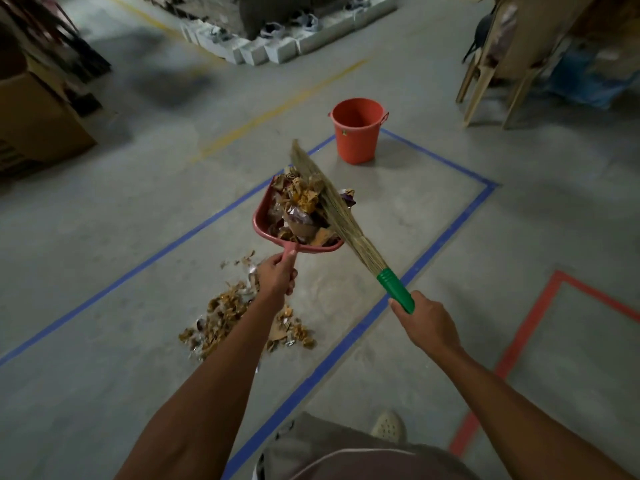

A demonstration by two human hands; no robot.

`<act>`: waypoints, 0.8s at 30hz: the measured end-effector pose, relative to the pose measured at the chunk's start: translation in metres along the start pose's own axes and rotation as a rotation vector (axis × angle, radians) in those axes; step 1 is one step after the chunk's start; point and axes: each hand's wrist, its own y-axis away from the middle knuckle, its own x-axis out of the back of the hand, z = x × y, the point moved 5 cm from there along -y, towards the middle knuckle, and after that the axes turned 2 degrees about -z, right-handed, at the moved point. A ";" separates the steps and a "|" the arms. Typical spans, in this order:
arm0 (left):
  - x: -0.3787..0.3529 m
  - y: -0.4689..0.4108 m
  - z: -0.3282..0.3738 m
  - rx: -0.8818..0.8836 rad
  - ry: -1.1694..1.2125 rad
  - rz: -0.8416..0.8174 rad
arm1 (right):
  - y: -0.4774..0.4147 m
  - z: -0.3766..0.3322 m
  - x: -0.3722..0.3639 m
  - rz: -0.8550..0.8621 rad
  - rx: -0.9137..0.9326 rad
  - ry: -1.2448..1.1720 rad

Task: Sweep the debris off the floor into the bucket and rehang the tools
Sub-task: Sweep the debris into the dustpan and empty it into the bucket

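Note:
My left hand (pixel 277 274) grips the handle of a red dustpan (pixel 260 220), held above the floor and heaped with brown and foil scraps. My right hand (pixel 424 318) grips the green handle of a straw broom (pixel 325 199), whose bristles lie across the load in the pan. An orange bucket (pixel 356 131) stands upright on the floor beyond the pan, apart from it; no debris shows on the part of its inside that I can see. A pile of debris (pixel 228 317) lies on the concrete beneath my left forearm, partly hidden by it.
Blue tape (pixel 446 237) outlines a rectangle around the bucket and pile; red tape (pixel 526 330) marks another area at right. Cardboard boxes (pixel 38 123) stand at left, white blocks (pixel 263 51) at the back, chair legs (pixel 485 95) at top right. My shoe (pixel 389 427) is near the bottom.

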 end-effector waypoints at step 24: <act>-0.222 -0.365 0.168 0.001 -0.024 -0.113 | -0.411 -0.035 0.130 0.040 -0.063 0.061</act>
